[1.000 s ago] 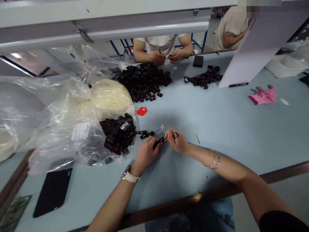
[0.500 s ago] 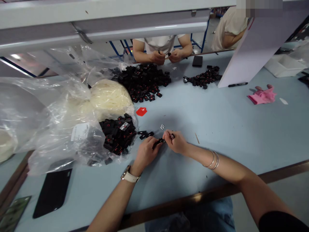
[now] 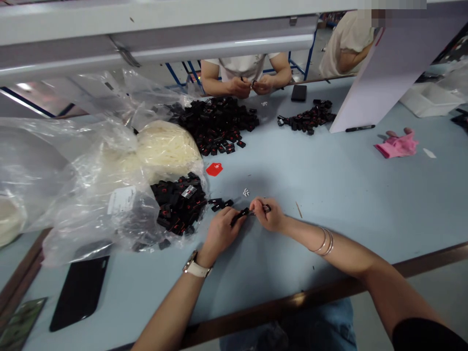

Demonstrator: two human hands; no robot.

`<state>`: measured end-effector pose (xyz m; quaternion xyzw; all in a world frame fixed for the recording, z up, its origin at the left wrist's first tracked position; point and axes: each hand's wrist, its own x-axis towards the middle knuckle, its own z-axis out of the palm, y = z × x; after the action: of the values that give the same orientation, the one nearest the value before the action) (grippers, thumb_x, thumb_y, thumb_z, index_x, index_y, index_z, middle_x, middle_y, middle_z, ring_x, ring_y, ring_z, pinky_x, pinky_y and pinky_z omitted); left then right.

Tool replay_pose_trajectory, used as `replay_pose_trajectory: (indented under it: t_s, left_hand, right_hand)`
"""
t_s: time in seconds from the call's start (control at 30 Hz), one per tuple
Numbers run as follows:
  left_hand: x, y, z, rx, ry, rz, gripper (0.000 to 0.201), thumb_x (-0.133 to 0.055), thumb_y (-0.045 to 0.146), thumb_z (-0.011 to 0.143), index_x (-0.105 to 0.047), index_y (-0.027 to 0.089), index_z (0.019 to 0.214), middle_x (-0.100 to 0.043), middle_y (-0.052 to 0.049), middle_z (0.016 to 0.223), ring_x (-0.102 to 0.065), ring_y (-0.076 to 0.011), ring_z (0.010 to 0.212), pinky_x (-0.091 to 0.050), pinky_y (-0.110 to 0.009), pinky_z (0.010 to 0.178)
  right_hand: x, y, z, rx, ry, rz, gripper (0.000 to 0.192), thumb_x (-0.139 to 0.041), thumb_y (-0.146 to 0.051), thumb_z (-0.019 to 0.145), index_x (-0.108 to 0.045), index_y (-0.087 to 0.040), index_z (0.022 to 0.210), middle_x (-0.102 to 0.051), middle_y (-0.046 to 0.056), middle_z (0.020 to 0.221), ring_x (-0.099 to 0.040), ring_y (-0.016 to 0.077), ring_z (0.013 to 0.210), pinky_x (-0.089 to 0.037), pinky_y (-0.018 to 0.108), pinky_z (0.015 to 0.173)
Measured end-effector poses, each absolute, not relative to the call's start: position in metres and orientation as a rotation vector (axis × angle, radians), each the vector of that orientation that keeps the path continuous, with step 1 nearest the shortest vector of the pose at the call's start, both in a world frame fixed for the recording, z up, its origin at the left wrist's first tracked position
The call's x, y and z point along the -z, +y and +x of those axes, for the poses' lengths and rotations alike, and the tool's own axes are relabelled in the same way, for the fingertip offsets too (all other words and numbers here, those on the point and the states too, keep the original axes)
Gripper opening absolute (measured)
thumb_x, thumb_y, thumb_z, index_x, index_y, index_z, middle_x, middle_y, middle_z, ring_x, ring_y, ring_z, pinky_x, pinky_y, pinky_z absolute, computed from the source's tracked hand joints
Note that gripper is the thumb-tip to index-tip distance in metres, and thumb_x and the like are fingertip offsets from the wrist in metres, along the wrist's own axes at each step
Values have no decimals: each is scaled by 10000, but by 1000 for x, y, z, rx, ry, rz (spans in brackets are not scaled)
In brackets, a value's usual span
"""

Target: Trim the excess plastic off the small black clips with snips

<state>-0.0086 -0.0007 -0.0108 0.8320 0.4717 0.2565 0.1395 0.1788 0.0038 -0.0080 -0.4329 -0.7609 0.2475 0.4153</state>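
A small black part (image 3: 240,215) sits low over the pale blue surface (image 3: 329,195), pinched between the left hand (image 3: 221,231) and right hand (image 3: 268,216), both closed on it, with loose black pieces (image 3: 220,203) just left, a plastic bag (image 3: 109,195) beyond (crowding the left side), and a co-worker's hands (image 3: 252,86) far across.

Showing a smooth, matt pale-blue table top (image 3: 329,195) edged in dark wood-like trim (image 3: 420,263). Crinkling with a glossy sheen, the clear plastic bags (image 3: 91,195); holding small matt black plastic pieces (image 3: 175,204). Glinting as thin polished metal, the bangles (image 3: 324,242). Lying soft and matt, a pink cloth (image 3: 398,145). Reflecting dully, a glossy black phone (image 3: 78,291).
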Motion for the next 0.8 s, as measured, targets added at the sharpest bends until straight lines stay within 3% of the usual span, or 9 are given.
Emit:
replay_pose_trajectory:
  t_s: [0.4,0.8]
  left_hand:
    - [9,-1,-7,-757,1360,2413,179,-537,279,877,-613,161,766,-598,-36,710,-559,-139,620,-438,-250,576]
    - [3,-6,-6,-639,1401,2488,231,-513,349,887,-578,174,752,-576,-43,728,-552,-156,649,-423,-259,576]
  right_hand:
    - [3,3,177,-681,-1856,-1041,473,-210,-421,972,-550,-208,722,-561,10,577,-505,129,524,-446,258,569]
    - [21,14,179,-985,-1376,-1182,586,-233,-649,920,-532,-205,682,-500,-15,556,-471,102,498,-364,214,471]
